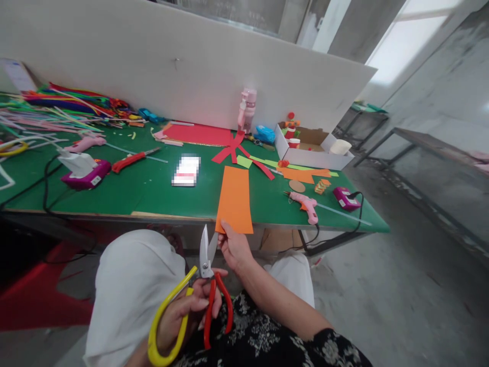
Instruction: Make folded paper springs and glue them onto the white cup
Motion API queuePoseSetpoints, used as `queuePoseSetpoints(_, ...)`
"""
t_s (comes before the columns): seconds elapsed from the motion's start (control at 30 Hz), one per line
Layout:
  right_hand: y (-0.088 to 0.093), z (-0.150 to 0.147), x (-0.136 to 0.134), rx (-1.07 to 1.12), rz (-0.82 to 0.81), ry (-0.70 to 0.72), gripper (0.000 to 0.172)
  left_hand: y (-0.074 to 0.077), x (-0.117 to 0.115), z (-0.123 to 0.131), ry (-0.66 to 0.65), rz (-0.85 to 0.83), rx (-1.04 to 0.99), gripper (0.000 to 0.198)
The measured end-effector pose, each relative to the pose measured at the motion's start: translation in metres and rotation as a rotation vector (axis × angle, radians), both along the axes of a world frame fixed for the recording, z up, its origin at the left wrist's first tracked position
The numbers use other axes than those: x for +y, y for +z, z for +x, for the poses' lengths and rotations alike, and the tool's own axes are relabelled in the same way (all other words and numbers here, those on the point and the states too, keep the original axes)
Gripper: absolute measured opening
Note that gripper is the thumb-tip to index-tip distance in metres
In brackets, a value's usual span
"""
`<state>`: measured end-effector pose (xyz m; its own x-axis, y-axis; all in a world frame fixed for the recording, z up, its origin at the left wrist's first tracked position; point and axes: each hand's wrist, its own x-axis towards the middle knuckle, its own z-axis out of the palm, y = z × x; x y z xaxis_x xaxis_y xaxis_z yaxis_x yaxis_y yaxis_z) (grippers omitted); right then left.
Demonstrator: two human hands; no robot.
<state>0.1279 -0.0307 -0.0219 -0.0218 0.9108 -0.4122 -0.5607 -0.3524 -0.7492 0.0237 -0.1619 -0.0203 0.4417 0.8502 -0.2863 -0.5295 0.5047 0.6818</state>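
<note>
My left hand (187, 306) is closed around a pair of scissors (206, 262) above my lap. One handle loop is yellow and the other red, and the metal blades point up, spread apart. Beside them, my right hand (236, 248) pinches the near left corner of an orange paper sheet (235, 196). The sheet lies partly over the green tabletop (153, 196), its near end sticking out past the edge. The scissors' tips are close to that corner; whether they touch it I cannot tell.
Behind the sheet lie red paper strips (233, 148) and a red sheet (198, 134). Pink glue guns (305, 204) (86, 142) are at both sides, with cords. A red-handled cutter (132, 160), white box (315, 150), pink bottle (248, 109) and pipe cleaners (76, 104) are also there.
</note>
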Motion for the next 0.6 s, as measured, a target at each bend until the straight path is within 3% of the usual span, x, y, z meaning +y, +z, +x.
queuePoseSetpoints(0.13,0.011,0.000,0.002,0.102,-0.145,-0.066,0.020,0.000,-0.002,-0.003,-0.016,-0.004,0.018,0.079)
queuePoseSetpoints(0.33,0.018,-0.005,0.004,0.096,-0.159,-0.099,0.021,0.000,-0.005,-0.002,-0.011,-0.002,0.027,0.085)
queuePoseSetpoints(0.6,0.000,-0.004,0.003,-0.053,-0.022,-0.047,0.029,-0.007,-0.004,-0.003,-0.021,0.006,0.021,0.081)
